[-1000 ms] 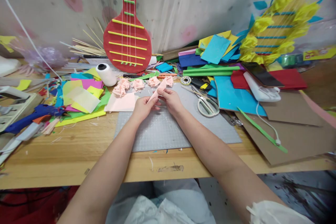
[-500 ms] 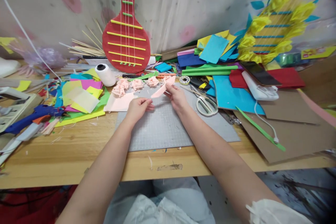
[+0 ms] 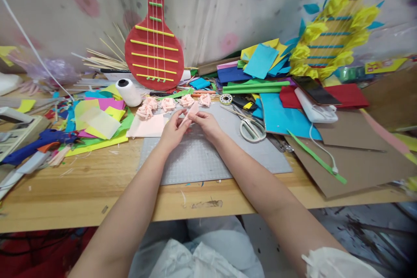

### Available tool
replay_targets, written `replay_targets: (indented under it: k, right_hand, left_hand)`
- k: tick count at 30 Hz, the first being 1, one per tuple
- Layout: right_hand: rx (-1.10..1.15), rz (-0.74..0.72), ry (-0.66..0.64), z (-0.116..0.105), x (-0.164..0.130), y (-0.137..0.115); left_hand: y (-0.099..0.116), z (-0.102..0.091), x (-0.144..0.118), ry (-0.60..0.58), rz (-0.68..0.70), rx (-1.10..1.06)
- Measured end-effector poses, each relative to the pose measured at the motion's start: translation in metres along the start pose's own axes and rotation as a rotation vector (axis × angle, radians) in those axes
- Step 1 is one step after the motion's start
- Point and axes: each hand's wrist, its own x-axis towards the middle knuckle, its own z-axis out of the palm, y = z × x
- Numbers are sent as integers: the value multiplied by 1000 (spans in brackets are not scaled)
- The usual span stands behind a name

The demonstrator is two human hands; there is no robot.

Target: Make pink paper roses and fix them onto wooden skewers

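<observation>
Both hands meet over the far part of a grey cutting mat [image 3: 208, 156]. My left hand [image 3: 172, 130] and my right hand [image 3: 206, 124] pinch a small folded pink paper piece [image 3: 191, 110] between their fingertips. Just beyond it lies a row of several crumpled pink paper flowers [image 3: 167, 104]. A flat pink paper sheet [image 3: 146, 127] rests at the mat's left corner, beside my left hand.
White-handled scissors [image 3: 250, 130] lie right of my hands. A white thread spool [image 3: 128, 92], coloured paper sheets [image 3: 97, 121] and a blue glue gun [image 3: 35, 143] sit left. A red paper guitar [image 3: 154, 52] leans on the wall. Brown cardboard [image 3: 355, 160] and a white cable lie right.
Half a second ago my hands were apart, with the pink piece in the right hand only. Now my left hand has come back up to it, and both pinch it.
</observation>
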Motion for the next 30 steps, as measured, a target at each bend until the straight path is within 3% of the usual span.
replay_targets:
  k: [4,9,13,16,19,21,26,30]
  right_hand:
    - [53,75,4,2,1,2]
    - [-12,33,-49,-5,4,-4]
    - [-349,-164,-15,-22,6,-19]
    - [-702,-314,-107,-28,7,-31]
    - [-986,-392,-218,-27,8,-36]
    - [-1083,-396,-214,-27,8,-35]
    - [-1130,-364,-97,-36,6,-19]
    - [-1092,-323,-75,-41,6,-5]
  left_hand:
    - [-2,-2,-1,-2,8,130]
    - [-1,-10,-2,51,105,560]
    - [3,-13,-2,60,77,930]
    - [5,-11,-3,31,101,1055]
    - [6,-9,-2,-3,135,1087]
    - [4,-8,-1,-13,174,1057]
    - [-6,-12,5,34,294,848]
    - [-11,-17,6,77,244,761]
